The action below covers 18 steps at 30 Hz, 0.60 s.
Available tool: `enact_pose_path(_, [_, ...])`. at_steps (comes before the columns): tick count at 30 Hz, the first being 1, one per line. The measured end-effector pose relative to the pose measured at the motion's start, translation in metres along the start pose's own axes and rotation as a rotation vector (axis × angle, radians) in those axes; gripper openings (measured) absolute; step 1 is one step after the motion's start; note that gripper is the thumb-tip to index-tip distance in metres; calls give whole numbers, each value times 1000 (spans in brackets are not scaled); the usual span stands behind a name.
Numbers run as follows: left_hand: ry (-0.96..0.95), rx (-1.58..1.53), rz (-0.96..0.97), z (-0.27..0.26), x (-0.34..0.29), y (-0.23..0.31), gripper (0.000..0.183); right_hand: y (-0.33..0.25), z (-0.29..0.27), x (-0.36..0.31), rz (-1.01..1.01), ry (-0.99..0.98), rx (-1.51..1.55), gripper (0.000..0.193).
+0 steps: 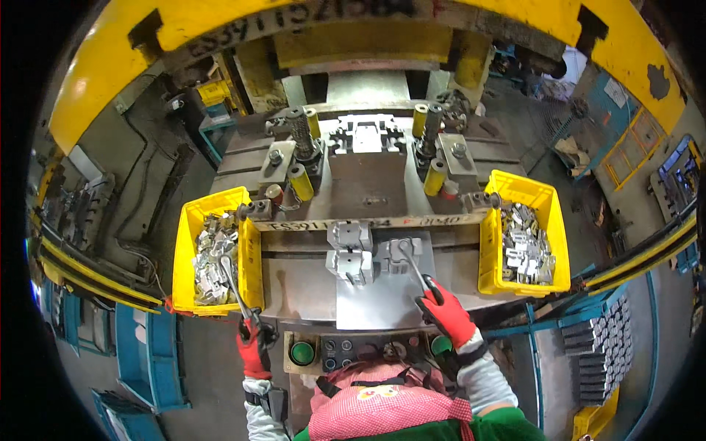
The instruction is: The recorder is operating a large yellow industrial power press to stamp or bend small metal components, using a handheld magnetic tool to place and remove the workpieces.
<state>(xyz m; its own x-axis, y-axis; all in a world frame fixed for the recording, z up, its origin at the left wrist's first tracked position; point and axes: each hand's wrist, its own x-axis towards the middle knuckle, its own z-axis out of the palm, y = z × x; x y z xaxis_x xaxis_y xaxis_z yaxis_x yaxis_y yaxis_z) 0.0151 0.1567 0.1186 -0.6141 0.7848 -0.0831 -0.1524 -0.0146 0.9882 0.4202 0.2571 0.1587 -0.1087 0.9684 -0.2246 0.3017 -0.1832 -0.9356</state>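
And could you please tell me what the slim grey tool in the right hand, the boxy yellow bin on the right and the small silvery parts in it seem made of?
The slim grey tool is probably metal, smooth, with a dull sheen. The boxy yellow bin looks like smooth moulded plastic, given its even colour. The small silvery parts seem bare metal: they glint.

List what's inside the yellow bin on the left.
The bin holds a heap of small metal parts; the left hand holds a tool over them. Whatever lies beneath is covered.
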Motion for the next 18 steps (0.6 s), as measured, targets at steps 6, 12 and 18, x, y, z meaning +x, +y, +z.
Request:
enact_pose_path(6, [-101, -212, -52, 9, -31, -2, 24, -63, -9, 66, -255, 39, 121, 48])
enact_pose_path(12, [-122, -187, -53, 36, -38, 10, 24, -150, 12, 183, -340, 144, -50, 40])
enact_pose_path(18, [-14, -142, -86, 0, -59, -15, 27, -136, 29, 238, -251, 118, -170, 37])
